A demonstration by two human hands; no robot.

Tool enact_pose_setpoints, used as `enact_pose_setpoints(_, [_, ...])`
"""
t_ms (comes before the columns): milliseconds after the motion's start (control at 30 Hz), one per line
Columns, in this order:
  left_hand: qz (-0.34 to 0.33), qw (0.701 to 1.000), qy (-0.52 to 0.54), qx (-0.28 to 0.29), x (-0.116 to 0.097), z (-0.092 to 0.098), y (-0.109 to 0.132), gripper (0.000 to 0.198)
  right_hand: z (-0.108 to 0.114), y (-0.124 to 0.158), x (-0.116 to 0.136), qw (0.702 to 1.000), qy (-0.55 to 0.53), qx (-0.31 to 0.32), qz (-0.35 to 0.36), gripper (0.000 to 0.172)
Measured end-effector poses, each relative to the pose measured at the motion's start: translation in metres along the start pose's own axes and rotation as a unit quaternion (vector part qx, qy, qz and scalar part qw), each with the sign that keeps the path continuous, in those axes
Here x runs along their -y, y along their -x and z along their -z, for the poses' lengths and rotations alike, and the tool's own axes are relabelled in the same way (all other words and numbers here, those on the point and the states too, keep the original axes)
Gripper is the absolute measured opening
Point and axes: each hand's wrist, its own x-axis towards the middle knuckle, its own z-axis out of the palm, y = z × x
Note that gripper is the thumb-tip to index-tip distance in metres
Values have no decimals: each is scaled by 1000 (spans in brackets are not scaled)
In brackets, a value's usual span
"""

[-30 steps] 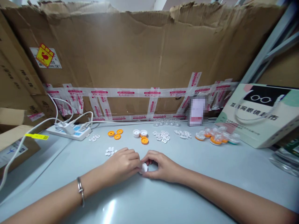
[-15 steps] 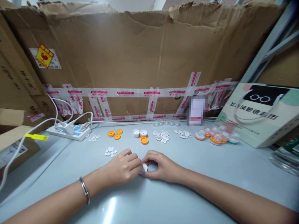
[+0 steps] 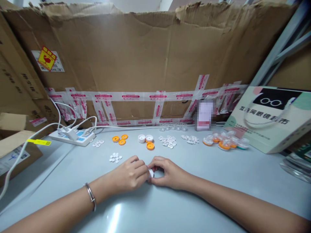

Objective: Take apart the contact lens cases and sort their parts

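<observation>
Between my two hands, low over the table's middle, is a small round white plastic part (image 3: 151, 173), partly covered by fingers. My right hand (image 3: 167, 173) grips its edge between thumb and fingertips. From the other side, my left hand (image 3: 133, 174) closes its fingers against the same part; the fingertips are hidden behind the knuckles. Small white discs (image 3: 115, 157) lie just beyond my left hand. Farther back are orange rings (image 3: 121, 142), white round caps (image 3: 141, 138) beside an orange cap (image 3: 150, 146), and flat white cut-out pieces (image 3: 168, 141).
At the back left lies a power strip (image 3: 73, 137) with cables. Clear domes (image 3: 173, 127) and more white pieces (image 3: 190, 139) line the back. Finished-looking clear-topped units (image 3: 225, 140) sit at right, near a paper bag (image 3: 267, 119). A tall cardboard box (image 3: 145, 58) walls the far edge.
My left hand has shifted very slightly to the right around the white part. My right hand keeps its hold in nearly the same place.
</observation>
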Motion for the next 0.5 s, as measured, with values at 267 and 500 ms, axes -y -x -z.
enact_pose_setpoints(267, [45, 999, 24, -17, 0, -10, 2, 15, -2, 0, -1, 1000, -3, -8, 3, 16])
enact_pose_setpoints(500, [169, 970, 160, -65, -1, -21, 4, 10, 0, 0, 2, 1000, -4, -1, -9, 17])
